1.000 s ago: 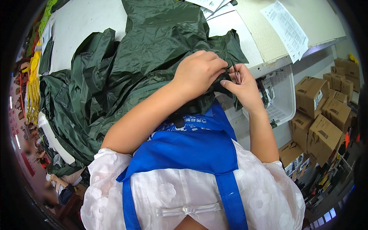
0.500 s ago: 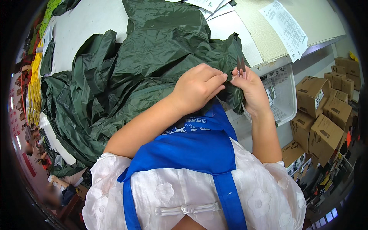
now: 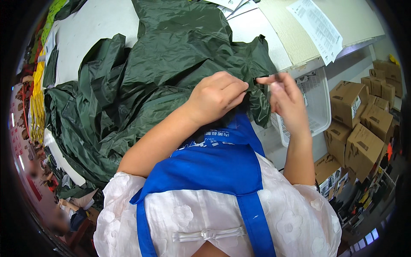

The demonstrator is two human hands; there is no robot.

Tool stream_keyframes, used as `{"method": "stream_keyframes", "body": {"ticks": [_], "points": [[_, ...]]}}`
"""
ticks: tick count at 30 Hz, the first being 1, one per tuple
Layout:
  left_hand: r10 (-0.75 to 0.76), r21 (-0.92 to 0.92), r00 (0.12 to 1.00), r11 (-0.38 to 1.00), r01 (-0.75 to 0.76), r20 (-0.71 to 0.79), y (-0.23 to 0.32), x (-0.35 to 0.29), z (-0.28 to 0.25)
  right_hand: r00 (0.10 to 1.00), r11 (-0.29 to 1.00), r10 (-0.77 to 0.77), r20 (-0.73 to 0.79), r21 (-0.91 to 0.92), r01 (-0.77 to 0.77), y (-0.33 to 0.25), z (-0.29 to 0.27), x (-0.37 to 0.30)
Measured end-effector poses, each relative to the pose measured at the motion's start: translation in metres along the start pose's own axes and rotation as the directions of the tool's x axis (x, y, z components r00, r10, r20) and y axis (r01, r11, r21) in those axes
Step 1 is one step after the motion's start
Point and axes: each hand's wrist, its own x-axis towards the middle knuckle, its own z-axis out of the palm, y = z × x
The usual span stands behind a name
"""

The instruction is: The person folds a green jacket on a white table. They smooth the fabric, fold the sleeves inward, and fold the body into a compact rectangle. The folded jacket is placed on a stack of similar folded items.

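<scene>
A crumpled dark green garment (image 3: 171,64) of thin, shiny cloth spreads over the white table in front of me. My left hand (image 3: 218,96) is closed, its fingertips pinching the garment's edge at the right end. Close beside it, my right hand (image 3: 286,100) reaches its index finger toward a small dark bit at that same edge. The dark blades of a pair of thread snips (image 3: 277,77) show as a blur against the right hand's fingers; the rest of the snips is hidden in the hand. Part of the garment hangs below my fingertips.
A white plastic basket (image 3: 319,107) sits below the table edge on the right. Brown cartons (image 3: 364,145) are stacked beyond it. Printed sheets (image 3: 316,30) lie on the table (image 3: 265,34) at the far right. Yellow garments (image 3: 37,98) hang at the left, where other people work.
My right hand has shifted slightly right and turned, with its index finger now stretched leftward. The snips' blades no longer point up clearly. My left hand has moved slightly left.
</scene>
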Motion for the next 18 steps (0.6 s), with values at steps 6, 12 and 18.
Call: {"method": "stream_keyframes", "body": {"ticks": [6,12,18], "points": [[0.013,-0.010,1.000,1.000,-0.013,-0.017,-0.001,0.000,-0.002,0.995,0.996,-0.089,-0.037,-0.020,0.088,0.044,-0.032,0.000],[0.055,0.018,0.998,0.998,-0.054,-0.026,0.002,-0.004,-0.004,0.988,0.991,0.091,0.123,0.087,-0.102,0.059,-0.028,-0.005],[0.088,0.033,0.995,0.996,-0.086,-0.049,0.001,-0.006,-0.004,0.983,0.968,0.147,0.113,0.187,-0.166,0.060,-0.011,-0.006]]}}
